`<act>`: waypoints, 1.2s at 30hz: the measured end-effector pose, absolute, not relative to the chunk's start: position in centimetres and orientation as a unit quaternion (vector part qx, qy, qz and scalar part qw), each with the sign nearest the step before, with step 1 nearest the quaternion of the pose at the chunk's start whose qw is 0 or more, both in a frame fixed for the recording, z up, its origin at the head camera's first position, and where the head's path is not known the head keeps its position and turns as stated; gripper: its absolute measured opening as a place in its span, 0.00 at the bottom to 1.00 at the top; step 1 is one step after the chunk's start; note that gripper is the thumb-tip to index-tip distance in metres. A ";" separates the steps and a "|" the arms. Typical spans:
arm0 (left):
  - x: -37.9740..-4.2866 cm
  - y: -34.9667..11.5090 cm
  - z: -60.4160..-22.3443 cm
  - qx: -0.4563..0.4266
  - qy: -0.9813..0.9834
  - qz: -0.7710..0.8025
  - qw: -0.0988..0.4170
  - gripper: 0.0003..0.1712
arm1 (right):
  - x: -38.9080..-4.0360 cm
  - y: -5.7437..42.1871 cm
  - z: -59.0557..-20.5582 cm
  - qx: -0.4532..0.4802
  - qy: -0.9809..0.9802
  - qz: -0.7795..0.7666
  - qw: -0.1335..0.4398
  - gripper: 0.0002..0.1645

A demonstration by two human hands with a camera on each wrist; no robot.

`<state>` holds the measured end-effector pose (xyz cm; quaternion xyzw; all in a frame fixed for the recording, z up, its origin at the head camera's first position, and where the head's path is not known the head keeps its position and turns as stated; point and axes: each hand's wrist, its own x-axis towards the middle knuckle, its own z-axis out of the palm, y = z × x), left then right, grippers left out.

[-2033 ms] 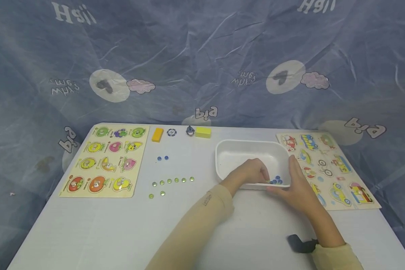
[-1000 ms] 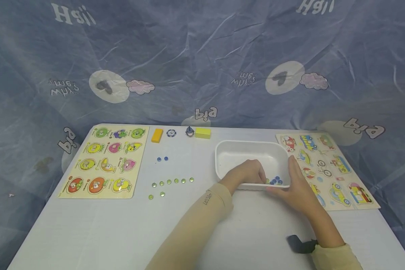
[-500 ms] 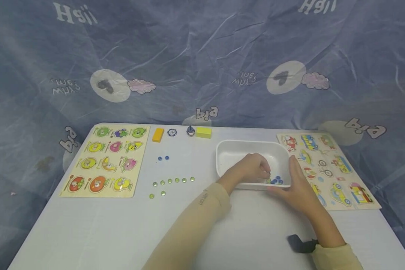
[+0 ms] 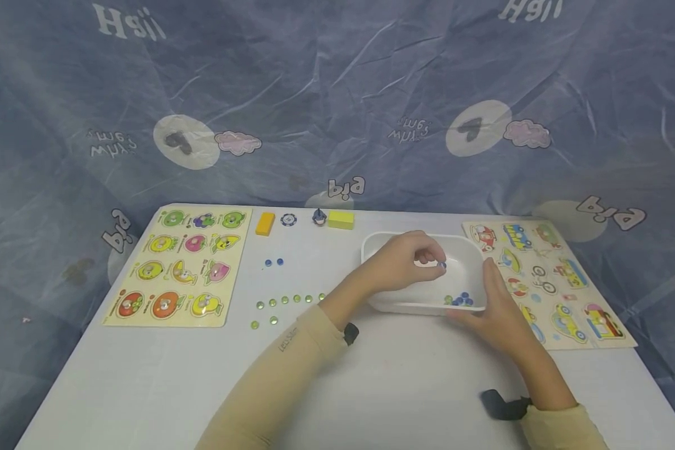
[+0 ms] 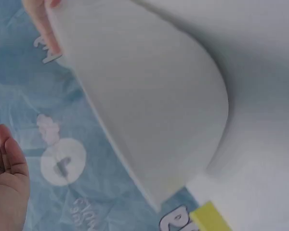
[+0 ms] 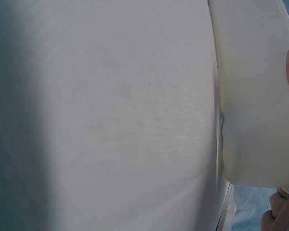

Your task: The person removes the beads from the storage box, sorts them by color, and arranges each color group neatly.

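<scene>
Over the white plastic tub (image 4: 423, 307), my left hand (image 4: 405, 259) pinches a small round blue bead (image 4: 442, 265) between thumb and forefinger. The tub's near right corner is gripped by my right hand (image 4: 500, 312), thumb along the front and fingers up the right side. Several blue beads (image 4: 464, 299) and a green bead (image 4: 448, 300) lie in that corner of the tub. In the left wrist view the tub's outer wall (image 5: 149, 96) fills the middle, and the left hand (image 5: 8, 187) shows at the lower left edge.
Left of the tub, several green beads (image 4: 284, 300) form a row, two more below it, and two blue beads (image 4: 274, 262) lie farther back. Picture puzzle boards (image 4: 230, 300) (image 4: 590, 294) flank the table. An orange block (image 4: 265, 224), patterned disc (image 4: 289, 220), small figure (image 4: 319, 217) and yellow block (image 4: 340, 219) stand behind.
My left hand has risen from the tub's near right corner, back and up, with a blue bead pinched in it. The green bead is uncovered. My right hand keeps its grip.
</scene>
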<state>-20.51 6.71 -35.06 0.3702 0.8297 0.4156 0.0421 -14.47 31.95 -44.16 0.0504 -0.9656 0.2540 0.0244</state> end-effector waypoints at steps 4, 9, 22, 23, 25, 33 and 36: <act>-19.7 3.7 -33.5 0.358 0.830 0.427 0.040 0.09 | -14.4 31.9 -44.1 0.045 -0.966 0.254 0.021 0.79; -19.5 -1.7 -32.8 0.313 0.840 0.442 0.032 0.10 | -14.4 31.9 -44.0 0.043 -0.966 0.254 0.015 0.79; -22.5 -13.6 -37.7 0.129 0.910 0.390 0.051 0.09 | -14.3 31.7 -44.0 0.050 -0.964 0.262 0.017 0.79; -22.8 -13.9 -38.1 0.119 0.913 0.385 0.058 0.09 | -14.3 31.7 -44.0 0.049 -0.964 0.262 0.017 0.79; -23.4 -14.3 -39.0 0.103 0.918 0.376 0.071 0.09 | -14.4 31.7 -44.1 0.049 -0.964 0.262 0.016 0.79; -25.8 -14.8 -42.2 0.072 0.929 0.342 0.120 0.09 | -14.5 31.9 -44.1 0.048 -0.965 0.259 0.014 0.79; -26.4 -14.7 -42.9 0.069 0.930 0.337 0.127 0.08 | -14.5 31.9 -44.1 0.049 -0.964 0.261 0.013 0.79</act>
